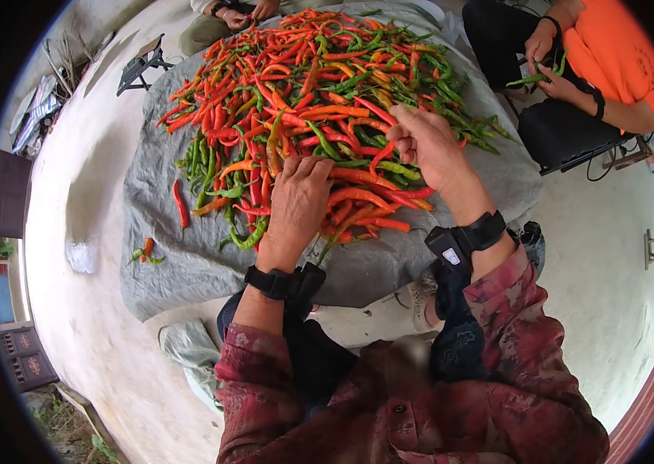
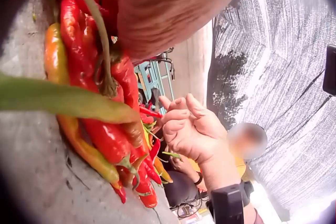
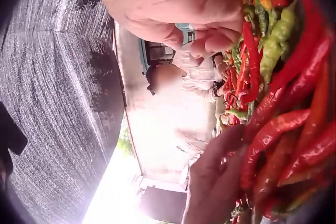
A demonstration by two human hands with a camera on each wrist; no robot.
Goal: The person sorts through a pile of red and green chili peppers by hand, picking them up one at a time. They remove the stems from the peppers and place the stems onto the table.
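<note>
A big heap of red, orange and green chili peppers (image 1: 304, 69) covers a grey cloth (image 1: 153, 162). My left hand (image 1: 300, 193) lies at the near side of the heap, its fingers curled over a bunch of long red chili peppers (image 1: 366, 197). In the left wrist view their green stems (image 2: 123, 163) point out below the palm. Farther right, my right hand (image 1: 427, 147) is raised over the peppers, with thumb and fingers bent together. They pinch the end of a slim red chili pepper (image 1: 373, 108); the fingertips partly hide it.
One red chili pepper (image 1: 180, 204) and a few small pieces (image 1: 147, 252) lie apart on the cloth's left. At the right, a person in an orange shirt (image 1: 621, 62) holds green peppers (image 1: 536, 76). Another person's hands (image 1: 238, 17) show at the far edge. A folding stool (image 1: 141, 66) stands left.
</note>
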